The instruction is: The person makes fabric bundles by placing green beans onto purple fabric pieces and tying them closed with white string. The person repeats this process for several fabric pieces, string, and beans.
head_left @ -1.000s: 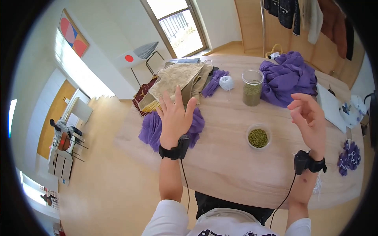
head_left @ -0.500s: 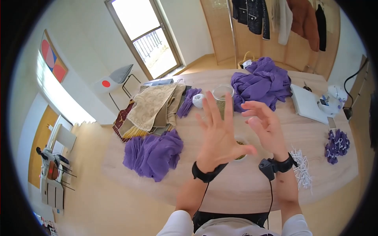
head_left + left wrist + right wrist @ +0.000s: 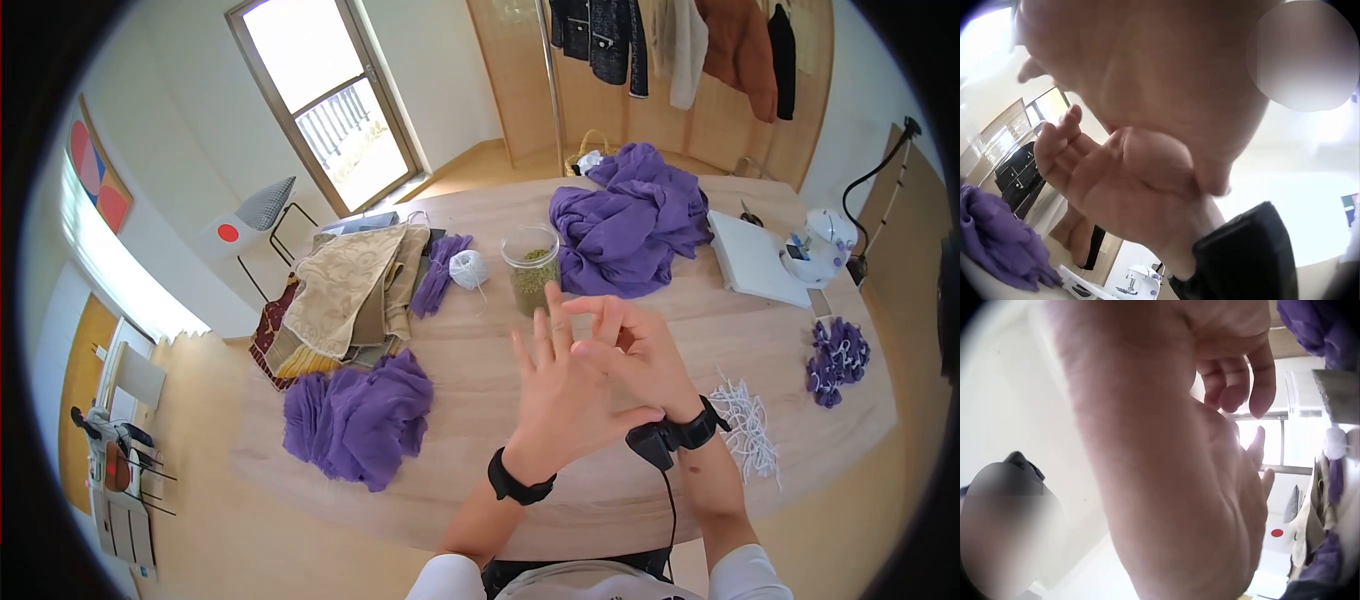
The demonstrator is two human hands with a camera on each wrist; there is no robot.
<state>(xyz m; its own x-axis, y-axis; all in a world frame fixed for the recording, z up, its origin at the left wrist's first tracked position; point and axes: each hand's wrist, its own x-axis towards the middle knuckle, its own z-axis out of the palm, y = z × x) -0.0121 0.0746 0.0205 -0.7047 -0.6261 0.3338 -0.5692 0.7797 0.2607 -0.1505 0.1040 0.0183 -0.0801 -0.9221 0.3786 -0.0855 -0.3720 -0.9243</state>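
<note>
Table (image 3: 470, 365): flat main support. Left hand (image 3: 570, 400): raised, fingers spread apart. Right hand (image 3: 648, 362): overlaps it, fingers loosely curled, nothing held. Jar (image 3: 530, 270): upright on the table beyond both hands, presumably set back for working clearance.

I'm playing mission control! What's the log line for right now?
left hand: fingers spread | right hand: fingers bent, near left hand | jar: standing beyond hands
</note>
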